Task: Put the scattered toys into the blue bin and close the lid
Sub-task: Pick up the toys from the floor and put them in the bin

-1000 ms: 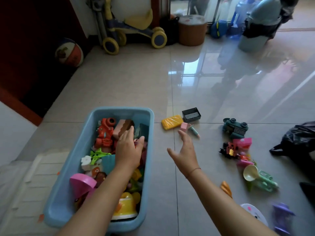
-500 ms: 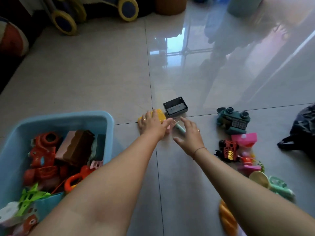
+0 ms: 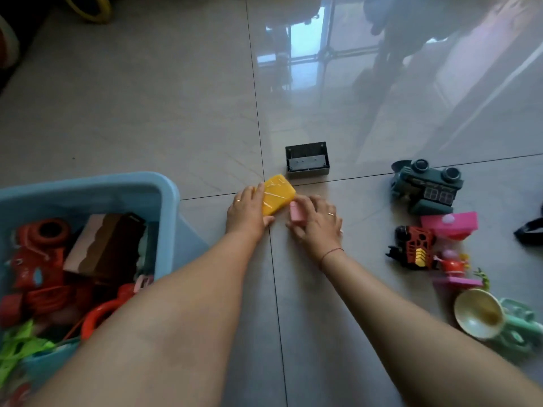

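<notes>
The blue bin point(image 3: 164, 186) sits at the left, holding several toys, among them a red toy point(image 3: 38, 259) and a brown block point(image 3: 105, 245). Just right of the bin, my left hand point(image 3: 248, 214) grips a yellow block point(image 3: 277, 193) on the floor, thumb under its near end. Beside it my right hand point(image 3: 318, 223) curls its fingers round a small pink block point(image 3: 295, 212). No lid is in view.
A black box point(image 3: 307, 160) lies just beyond the yellow block. To the right on the tile floor are a dark green toy point(image 3: 426, 186), a pink piece point(image 3: 449, 226), a black and red toy point(image 3: 411, 251), a small pink figure point(image 3: 452, 265) and a cream and green horn point(image 3: 482, 318).
My left hand left the bin and reached to the yellow block, then closed on it. My right hand moved forward onto the pink block. The view tilted down and closer.
</notes>
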Available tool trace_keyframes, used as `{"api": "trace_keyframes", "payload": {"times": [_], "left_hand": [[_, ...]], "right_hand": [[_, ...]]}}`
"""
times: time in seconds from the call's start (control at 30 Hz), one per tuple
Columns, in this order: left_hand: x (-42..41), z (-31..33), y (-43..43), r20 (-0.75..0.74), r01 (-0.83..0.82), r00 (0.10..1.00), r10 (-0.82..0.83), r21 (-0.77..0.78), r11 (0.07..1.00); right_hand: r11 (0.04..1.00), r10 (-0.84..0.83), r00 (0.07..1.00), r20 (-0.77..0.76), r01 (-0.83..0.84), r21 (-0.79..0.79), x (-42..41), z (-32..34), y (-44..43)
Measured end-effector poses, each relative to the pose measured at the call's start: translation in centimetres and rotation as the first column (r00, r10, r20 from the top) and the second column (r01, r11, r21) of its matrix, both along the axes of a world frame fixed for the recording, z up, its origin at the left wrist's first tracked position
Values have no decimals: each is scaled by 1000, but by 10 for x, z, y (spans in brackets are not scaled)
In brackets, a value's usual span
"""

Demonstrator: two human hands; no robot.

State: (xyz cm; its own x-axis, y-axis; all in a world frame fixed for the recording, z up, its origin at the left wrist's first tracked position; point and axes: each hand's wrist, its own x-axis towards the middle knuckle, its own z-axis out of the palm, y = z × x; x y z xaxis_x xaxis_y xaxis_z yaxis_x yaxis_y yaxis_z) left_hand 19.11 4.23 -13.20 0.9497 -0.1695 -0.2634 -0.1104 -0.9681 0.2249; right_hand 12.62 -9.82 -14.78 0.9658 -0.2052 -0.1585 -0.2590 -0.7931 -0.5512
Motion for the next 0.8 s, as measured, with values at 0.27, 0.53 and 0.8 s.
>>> {"api": "trace_keyframes", "payload": {"times": [0.27,0.53,0.8], "left_hand": [[-127,27,-12,-172,-199,963,208,70,977],[-235,132,6,-127,-277,961,246,-418,865],[-239,230,124,333,-510,515,790,-621,595]], "right_hand": [[975,-200,978,-64,205,84,-110,14,-15],[878,-364,926,-102,378,293,-186,69,24],[800,-91,939,331,-129,587,-131,226,156]]}}
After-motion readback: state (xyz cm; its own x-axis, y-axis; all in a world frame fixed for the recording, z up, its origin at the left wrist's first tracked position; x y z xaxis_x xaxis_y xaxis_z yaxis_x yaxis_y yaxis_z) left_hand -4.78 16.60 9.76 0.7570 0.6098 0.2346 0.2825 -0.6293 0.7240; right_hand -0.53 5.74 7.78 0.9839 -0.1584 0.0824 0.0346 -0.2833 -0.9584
